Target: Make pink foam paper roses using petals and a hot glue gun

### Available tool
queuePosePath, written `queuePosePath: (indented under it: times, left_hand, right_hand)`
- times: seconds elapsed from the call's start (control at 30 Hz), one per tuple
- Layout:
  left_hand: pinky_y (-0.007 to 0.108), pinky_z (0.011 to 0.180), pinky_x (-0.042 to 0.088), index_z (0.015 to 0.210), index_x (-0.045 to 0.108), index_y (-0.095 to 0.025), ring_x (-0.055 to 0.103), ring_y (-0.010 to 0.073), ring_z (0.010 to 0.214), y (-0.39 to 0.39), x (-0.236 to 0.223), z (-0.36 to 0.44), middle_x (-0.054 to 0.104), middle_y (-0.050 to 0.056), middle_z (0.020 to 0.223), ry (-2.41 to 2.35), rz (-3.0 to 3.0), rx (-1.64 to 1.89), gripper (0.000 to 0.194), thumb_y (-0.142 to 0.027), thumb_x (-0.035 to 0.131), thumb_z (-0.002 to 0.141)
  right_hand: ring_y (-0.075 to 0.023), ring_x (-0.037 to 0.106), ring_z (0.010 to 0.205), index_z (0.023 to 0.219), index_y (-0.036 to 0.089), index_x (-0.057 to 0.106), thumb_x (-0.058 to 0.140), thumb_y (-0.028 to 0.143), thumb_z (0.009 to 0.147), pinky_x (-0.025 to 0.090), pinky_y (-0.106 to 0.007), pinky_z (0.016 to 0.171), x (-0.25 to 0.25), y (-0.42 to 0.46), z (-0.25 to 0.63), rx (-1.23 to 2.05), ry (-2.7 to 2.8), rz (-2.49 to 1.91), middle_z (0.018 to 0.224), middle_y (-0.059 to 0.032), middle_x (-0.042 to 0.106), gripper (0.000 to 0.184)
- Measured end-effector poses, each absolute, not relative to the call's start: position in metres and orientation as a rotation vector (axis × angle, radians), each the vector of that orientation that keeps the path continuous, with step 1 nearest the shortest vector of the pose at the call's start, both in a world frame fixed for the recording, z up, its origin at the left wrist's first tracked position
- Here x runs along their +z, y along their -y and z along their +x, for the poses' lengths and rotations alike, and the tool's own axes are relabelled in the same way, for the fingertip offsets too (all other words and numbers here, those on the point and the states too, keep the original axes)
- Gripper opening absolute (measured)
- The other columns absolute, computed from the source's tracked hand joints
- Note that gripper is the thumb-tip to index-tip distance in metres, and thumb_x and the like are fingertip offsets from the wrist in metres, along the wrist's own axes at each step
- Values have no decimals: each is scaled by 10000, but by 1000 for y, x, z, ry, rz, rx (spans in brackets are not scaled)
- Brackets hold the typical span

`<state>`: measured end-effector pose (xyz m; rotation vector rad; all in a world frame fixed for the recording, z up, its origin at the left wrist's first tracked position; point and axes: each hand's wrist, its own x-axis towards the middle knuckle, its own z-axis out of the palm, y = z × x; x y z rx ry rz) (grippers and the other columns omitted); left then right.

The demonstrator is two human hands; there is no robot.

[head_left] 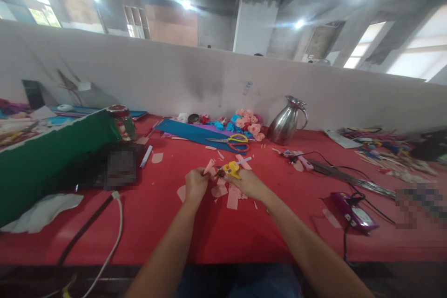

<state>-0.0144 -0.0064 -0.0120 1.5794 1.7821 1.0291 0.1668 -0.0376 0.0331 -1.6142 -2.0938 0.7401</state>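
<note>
My right hand (246, 182) is closed around a small yellow glue gun (231, 168), with a pale glue stick (243, 160) poking out of its back. The gun's dark, smudged nozzle end points left, toward my left hand (196, 182). That hand is closed on a piece of pink paper (209, 166), which stands up from its fingers. Nozzle and paper are close together; I cannot tell whether they touch. Beneath and around both hands lie loose pink paper cuttings (232, 198). Behind them, scissors (230, 140) with yellow and red handles rest on a blue sheet (195, 136).
Pink and blue paper flowers (248, 121) and a steel jug (286, 121) stand at the back. A lidded jar (121, 123) and green divider (63, 163) are on the left. A purple device (354, 212) with black cords and a metal strip (349, 179) lie at right on the red table (237, 242).
</note>
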Motion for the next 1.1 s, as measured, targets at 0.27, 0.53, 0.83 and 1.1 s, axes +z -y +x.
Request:
queuePosePath:
  times: [0.27,0.53,0.83,1.1]
  left_hand:
    - [231,518,311,609,683,-156,546,145,543,8,-9,-14,618,28,528,-1787,1597,1012,163,-179,538,679]
    - [221,551,354,611,684,-172,580,143,582,9,-9,-15,667,31,599,-1712,1574,1031,180,-178,527,698]
    - [231,523,326,583,676,-173,555,148,548,4,-17,-17,637,25,548,-1746,1594,1073,158,-165,537,657]
    - [244,590,400,692,707,-152,592,180,642,2,-20,-13,670,32,624,-1463,1256,1374,166,-269,639,597]
  right_hand:
    - [-157,561,683,908,154,638,433,553,832,338,-223,569,33,37,168,716,2098,-1650,788,-68,654,455]
    - [-187,596,792,971,166,640,440,549,834,359,-234,630,35,39,165,644,2115,-1714,868,-91,668,452]
    - [-220,568,989,1095,265,598,438,527,839,380,-255,739,39,45,162,502,2178,-1712,1060,-48,643,400]
    - [-206,600,880,1166,235,517,355,431,901,391,-246,670,44,45,215,355,1939,-1773,1055,-73,622,367]
